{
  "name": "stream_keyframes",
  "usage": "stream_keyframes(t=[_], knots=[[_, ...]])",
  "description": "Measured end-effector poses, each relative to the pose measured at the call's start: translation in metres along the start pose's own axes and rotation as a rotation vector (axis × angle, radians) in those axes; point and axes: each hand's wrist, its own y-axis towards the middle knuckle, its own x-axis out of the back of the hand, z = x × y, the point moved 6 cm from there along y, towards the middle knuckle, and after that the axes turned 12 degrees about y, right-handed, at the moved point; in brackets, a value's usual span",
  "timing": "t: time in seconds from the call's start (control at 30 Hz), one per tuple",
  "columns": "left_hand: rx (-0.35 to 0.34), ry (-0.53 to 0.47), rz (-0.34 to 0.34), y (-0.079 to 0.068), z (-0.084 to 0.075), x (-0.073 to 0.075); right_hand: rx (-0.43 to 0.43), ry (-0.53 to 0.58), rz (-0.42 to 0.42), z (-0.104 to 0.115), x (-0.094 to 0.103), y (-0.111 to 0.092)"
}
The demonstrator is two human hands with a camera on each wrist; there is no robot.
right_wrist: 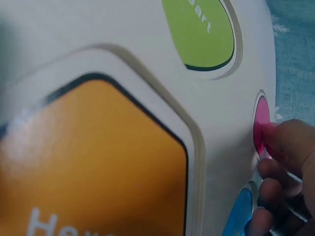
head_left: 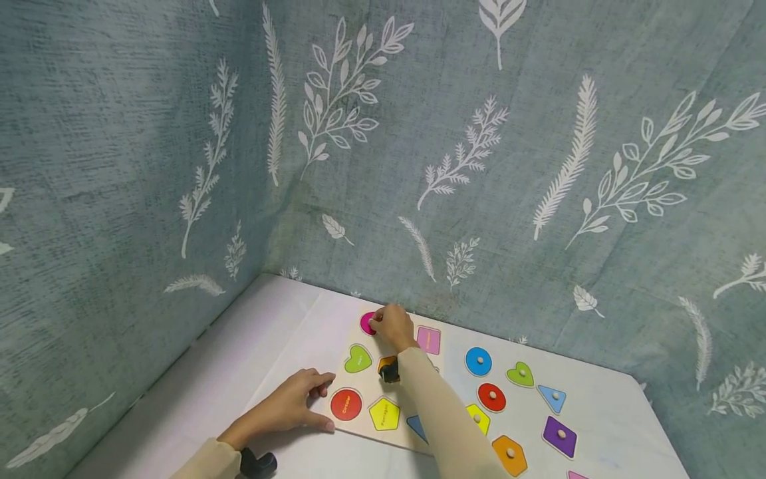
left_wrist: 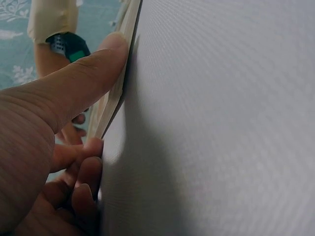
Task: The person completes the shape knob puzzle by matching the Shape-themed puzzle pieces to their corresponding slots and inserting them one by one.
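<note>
Leafy cloth [head_left: 395, 166] beyond the fingertips [right_wrist: 290, 135], and the right hand [head_left: 395, 327] pinches a magenta piece [head_left: 366, 324] against the puzzle board [head_left: 370, 378] below, left hand [head_left: 293, 402] braced, fingers apart, at its edges—seemingly mid-placement, wanting a flat press down!

Dim wrist views, seemingly hazy, glare on orange hexagon [right_wrist: 103, 157]

The right grip [head_left: 393, 327] covers part of the magenta shape [head_left: 366, 323]! A sleeve [head_left: 445, 416] hides a stretch of board [head_left: 370, 384], the head view's bottom edge slices a pink piece [head_left: 577, 475] (just a sliver!), and the right-wrist view chops the orange hexagon [right_wrist: 98, 162] mid-word!
</note>
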Motion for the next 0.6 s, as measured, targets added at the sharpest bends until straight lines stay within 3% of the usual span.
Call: stream_keyframes(t=[0.3, 0.47, 0.6], knots=[[0.001, -0.013, 0.006, -0.001, -0.002, -0.003, 0.066, -0.027, -0.036, 0.003, 0.007, -0.007], [0.001, -0.007, 0.004, -0.001, -0.001, -0.003, 0.049, 0.022, 0.015, -0.002, 0.012, -0.005], [0.019, 0.003, 0.001, 0.0, 0.0, -0.001, 0.068, 0.057, 0.058, -0.002, 0.027, -0.007]])
